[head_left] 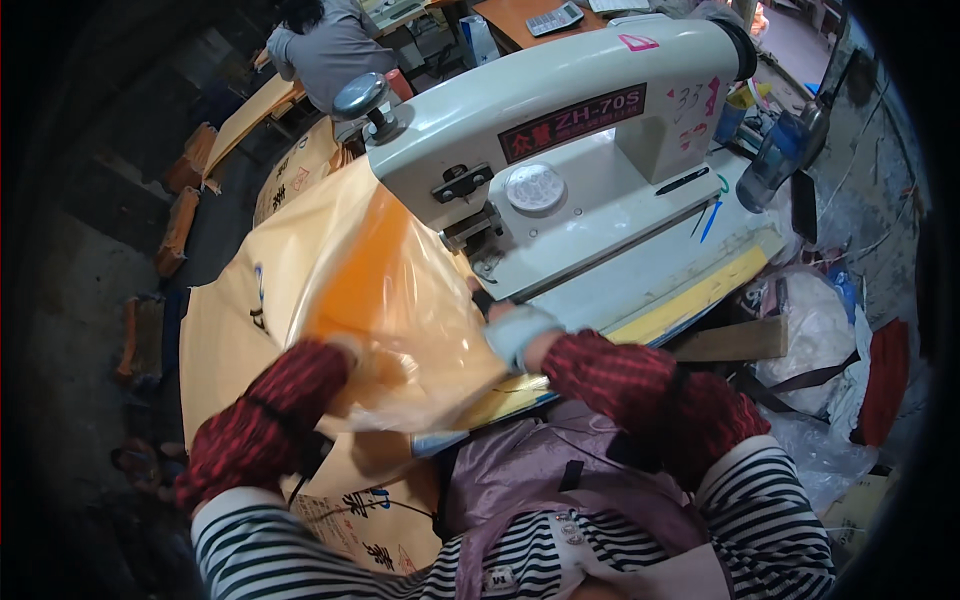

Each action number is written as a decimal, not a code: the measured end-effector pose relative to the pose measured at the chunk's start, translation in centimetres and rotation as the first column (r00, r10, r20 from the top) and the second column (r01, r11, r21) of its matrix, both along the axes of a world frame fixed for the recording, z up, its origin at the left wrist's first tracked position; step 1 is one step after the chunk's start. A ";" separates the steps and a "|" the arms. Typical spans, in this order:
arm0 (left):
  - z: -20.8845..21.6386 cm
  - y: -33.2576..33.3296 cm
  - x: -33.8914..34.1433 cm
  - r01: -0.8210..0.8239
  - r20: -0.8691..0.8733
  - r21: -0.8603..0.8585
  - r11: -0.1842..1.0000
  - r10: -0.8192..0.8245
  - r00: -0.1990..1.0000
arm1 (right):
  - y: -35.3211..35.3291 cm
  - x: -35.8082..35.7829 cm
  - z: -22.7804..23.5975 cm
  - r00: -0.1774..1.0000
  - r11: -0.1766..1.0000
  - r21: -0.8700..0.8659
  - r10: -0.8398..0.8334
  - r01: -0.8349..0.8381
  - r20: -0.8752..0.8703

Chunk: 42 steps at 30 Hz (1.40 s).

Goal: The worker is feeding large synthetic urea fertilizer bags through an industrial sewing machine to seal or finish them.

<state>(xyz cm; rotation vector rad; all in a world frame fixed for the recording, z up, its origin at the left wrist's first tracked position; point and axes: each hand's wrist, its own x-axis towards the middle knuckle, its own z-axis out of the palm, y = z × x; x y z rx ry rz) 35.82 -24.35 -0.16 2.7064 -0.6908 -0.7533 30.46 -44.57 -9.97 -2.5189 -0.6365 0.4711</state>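
Here the person's two hands worked a translucent orange plastic bag (385, 300) at the head of a cream-coloured industrial bag-sealing machine (560, 120). The left hand (345, 350) lay beneath the film, its grip hidden by the plastic and by a red-and-black knitted sleeve cover (270, 410), so how far it was closed could not be told. The right hand (518, 330), in a pale blue glove, was curled around the bag's right edge just beside the metal presser foot (470, 228).

The bag billowed above the pale machine desk (640, 250), its upper part draped against the machine's arm. The likely fault was a crooked or wrinkled seam: the loose film was bunched and lifted, and any fold carried under the foot would have been sealed in. The right hand's closeness to the foot also posed a risk of a pinch. A slack grip on the slick film could have let it slide off the desk's yellow front edge (700, 295).

A stack of flat orange printed bags (225, 340) lay at the left, partly under the raised bag, and could have caught its trailing edge. A round silver handwheel knob (360, 97) stood above the fold. A blue pen (712, 220) lay on the desk, well clear. Another person in a grey top (330, 50) sat beyond the machine, apart from the work.
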 end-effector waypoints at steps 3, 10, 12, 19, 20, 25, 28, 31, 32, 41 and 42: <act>1.4 2.1 -8.9 0.068 -0.236 0.098 0.993 -0.043 0.971 | 1.6 3.2 2.3 0.979 0.983 -0.173 0.018 -0.054 -0.204; -3.0 2.9 -21.7 -0.151 -0.424 0.162 0.975 0.207 0.882 | 3.2 0.8 -1.0 0.842 0.882 0.233 -0.268 0.411 -0.469; -4.0 1.3 -20.0 -0.172 -0.426 0.173 0.970 0.231 0.875 | 3.3 0.1 -6.7 0.875 0.731 0.483 -0.372 0.481 -0.309; -6.6 -2.8 -22.7 0.200 -0.093 -0.424 0.883 -0.262 0.961 | 2.1 -2.0 -4.4 0.944 0.945 0.132 -0.273 0.299 -0.185; -9.0 -1.3 -23.8 -0.006 -0.355 -0.505 0.863 -0.201 0.913 | 2.8 -2.6 -1.6 0.940 0.950 0.110 -0.265 0.293 -0.214; -0.6 -1.3 -19.2 -0.672 -0.639 -0.370 0.642 0.350 0.685 | 1.8 -3.4 -8.6 0.998 0.996 -0.087 -0.024 0.018 -0.065; -1.1 0.3 -17.7 0.102 0.398 -0.254 0.962 0.008 0.917 | 3.4 -4.0 -8.3 0.945 0.961 -0.005 -0.272 0.276 -0.180; -5.3 -2.8 -20.3 0.597 0.176 0.029 0.802 -0.592 0.787 | 3.3 -4.5 -5.1 0.925 0.945 0.024 -0.313 0.325 -0.214; -6.6 -2.7 -21.2 0.626 -0.010 0.028 0.780 -0.626 0.780 | 3.3 -4.6 -4.3 0.926 0.946 0.025 -0.312 0.324 -0.214; -1.0 5.3 -17.7 0.340 -0.420 0.291 0.894 -0.200 0.885 | 2.5 -5.4 -0.3 0.923 0.945 0.004 -0.317 0.326 -0.217; 1.3 5.5 -15.6 0.319 -0.293 0.503 0.803 -0.189 0.937 | 2.2 -5.3 -0.2 0.920 0.944 -0.014 -0.326 0.331 -0.216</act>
